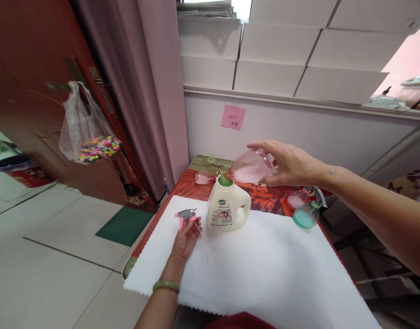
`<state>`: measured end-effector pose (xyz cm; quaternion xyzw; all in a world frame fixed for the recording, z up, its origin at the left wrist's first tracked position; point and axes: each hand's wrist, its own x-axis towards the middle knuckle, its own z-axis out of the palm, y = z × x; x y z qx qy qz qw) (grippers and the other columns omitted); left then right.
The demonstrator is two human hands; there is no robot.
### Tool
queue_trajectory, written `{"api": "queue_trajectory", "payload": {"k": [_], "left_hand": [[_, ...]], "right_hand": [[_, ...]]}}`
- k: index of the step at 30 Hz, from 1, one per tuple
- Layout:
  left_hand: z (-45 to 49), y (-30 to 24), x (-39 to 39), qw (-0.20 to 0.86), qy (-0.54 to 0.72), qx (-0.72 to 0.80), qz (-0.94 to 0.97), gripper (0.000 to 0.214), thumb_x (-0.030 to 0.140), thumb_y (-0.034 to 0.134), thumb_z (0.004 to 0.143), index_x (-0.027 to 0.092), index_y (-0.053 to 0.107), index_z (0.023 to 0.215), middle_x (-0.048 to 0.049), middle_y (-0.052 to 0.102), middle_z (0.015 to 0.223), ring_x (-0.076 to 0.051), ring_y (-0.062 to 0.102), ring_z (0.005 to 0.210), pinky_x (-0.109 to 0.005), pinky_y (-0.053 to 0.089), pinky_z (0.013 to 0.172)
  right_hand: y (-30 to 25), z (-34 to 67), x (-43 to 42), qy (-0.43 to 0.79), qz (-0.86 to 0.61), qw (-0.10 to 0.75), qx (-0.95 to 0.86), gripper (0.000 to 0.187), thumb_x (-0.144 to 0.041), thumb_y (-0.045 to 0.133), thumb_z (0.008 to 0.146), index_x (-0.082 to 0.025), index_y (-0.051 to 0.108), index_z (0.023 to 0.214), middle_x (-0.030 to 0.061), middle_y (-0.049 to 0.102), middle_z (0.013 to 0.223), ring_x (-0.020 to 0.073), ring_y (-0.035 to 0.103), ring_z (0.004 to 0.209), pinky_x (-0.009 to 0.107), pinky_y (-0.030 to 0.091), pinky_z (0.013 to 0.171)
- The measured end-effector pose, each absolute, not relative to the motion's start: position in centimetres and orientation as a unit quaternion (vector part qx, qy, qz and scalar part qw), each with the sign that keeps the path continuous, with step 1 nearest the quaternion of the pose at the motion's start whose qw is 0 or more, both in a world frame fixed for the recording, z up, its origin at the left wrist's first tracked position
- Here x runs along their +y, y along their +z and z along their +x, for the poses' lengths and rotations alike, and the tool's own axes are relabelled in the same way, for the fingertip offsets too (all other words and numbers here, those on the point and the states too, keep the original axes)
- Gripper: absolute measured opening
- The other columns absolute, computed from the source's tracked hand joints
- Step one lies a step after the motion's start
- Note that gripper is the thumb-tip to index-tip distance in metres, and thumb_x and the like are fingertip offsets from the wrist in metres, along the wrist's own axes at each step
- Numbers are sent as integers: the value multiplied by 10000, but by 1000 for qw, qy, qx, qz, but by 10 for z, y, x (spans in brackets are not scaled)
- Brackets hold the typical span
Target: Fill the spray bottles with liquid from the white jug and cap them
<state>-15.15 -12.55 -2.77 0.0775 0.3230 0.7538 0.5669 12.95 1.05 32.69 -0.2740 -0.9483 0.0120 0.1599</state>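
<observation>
My right hand (pixel 285 161) grips the base of a clear pink bottle (pixel 251 167), tilted with its mouth at the green funnel (pixel 225 180). The funnel sits in the neck of a cream detergent jug (pixel 226 205), which stands upright on a white cloth (pixel 264 265). Whether liquid is flowing cannot be made out. In my left hand (pixel 187 235) is a pink and grey spray trigger head (pixel 187 216), held left of the jug, just over the cloth.
Behind the jug lie a pink container (pixel 203 178) and a small green cap (pixel 211 158). A teal spray bottle (pixel 306 216) and a pink one (pixel 296 200) stand at the right edge. White boxes (pixel 271 43) are stacked at the back. A bag of colourful bits (pixel 100 148) hangs on the door.
</observation>
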Motion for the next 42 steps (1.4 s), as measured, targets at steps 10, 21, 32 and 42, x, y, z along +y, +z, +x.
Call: {"api": "queue_trajectory", "payload": {"k": [10,21,32,42], "left_hand": [[-151,-27,-125,566,754,323,78,286,160,739,830,148,702,1113,-123,763,1044,-171,728,854,-289,590,766],[-152,-29,-125,565,753,325,82,293,176,752,818,159,697,1106,-117,763,1043,-160,724,825,-287,593,754],[-153,-30,-125,567,751,328,84,318,180,747,821,155,696,1134,-121,761,1052,-168,725,865,-285,590,765],[-152,-25,-126,570,751,324,81,346,185,745,827,147,685,1166,-120,761,1044,-166,725,857,-290,588,774]], "right_hand": [[340,111,13,-22,-217,148,-965,754,-214,727,655,-278,481,1365,53,632,1149,235,619,902,310,444,714],[357,86,19,-39,-131,90,-987,827,-171,739,681,-319,446,1441,55,602,1280,245,624,980,320,466,759],[365,79,13,-61,-139,56,-987,816,-136,720,670,-297,460,1426,59,610,1269,215,626,887,290,433,699],[361,85,15,-34,-134,84,-987,770,-179,733,687,-311,496,1408,47,624,1227,212,625,900,301,458,741]]}}
